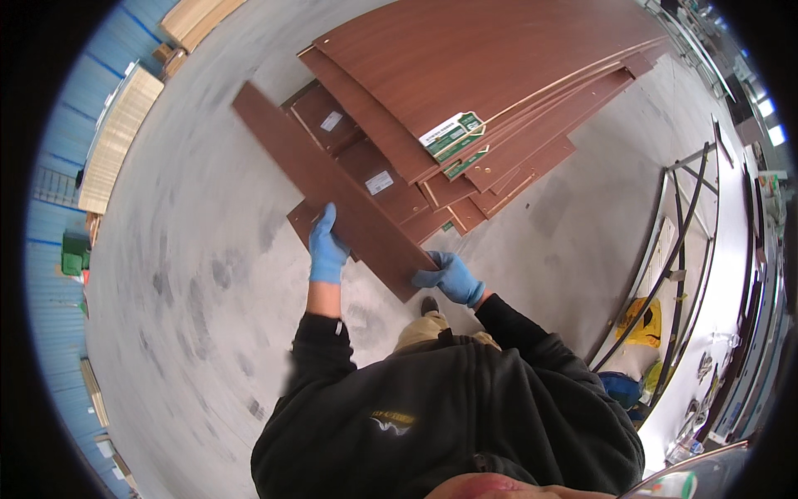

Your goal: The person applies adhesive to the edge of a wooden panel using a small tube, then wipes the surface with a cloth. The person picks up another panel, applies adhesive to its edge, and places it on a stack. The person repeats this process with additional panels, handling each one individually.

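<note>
A long, narrow reddish-brown wood board (pixel 337 191) is held up in front of me, slanting from upper left to lower right. My left hand (pixel 329 248), in a blue glove, grips its near long edge around the middle, thumb lying on the face. At the lower right end, my right hand (pixel 453 279), gloved the same way, closes round the board's edge. Fingers under the board are hidden. Just beyond it lies a stack of large brown panels (pixel 482 66), loosely piled with edges offset. Smaller brown panels with white labels (pixel 379 183) stick out beneath, partly hidden by the board.
Green-and-white printed cards (pixel 453 135) lie on the stack's near corner. To the right stands a white-topped table (pixel 706 316) with a dark metal frame, a yellow bag (pixel 644 323) beneath it. Pale wood panels (pixel 125 137) lean along the blue wall at left. Grey floor (pixel 208 274) surrounds the stack.
</note>
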Tool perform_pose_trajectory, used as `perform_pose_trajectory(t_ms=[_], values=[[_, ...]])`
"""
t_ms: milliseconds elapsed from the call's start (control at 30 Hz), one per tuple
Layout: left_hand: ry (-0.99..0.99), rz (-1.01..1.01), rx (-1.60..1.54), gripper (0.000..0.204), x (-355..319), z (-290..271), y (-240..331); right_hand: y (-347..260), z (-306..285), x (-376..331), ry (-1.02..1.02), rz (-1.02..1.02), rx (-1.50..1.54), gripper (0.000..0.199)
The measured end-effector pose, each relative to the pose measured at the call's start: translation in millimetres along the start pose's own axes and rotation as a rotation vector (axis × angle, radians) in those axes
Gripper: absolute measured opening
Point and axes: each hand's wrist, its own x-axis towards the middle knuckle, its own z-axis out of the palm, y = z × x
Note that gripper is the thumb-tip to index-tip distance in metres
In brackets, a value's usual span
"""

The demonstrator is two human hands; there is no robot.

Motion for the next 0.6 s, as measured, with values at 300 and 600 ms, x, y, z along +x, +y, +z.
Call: perform_pose_trajectory(t_ms=[300, 600], values=[[-0.201, 0.108, 0.414, 0.049, -101, 107, -10, -12, -101, -96, 0.092, -0.154, 0.017, 0.054], [-0.511, 0.022, 0.754, 0.039, -194, 263, -211, 47, -194, -300, 0.912, -0.410, 0.645, 0.053]])
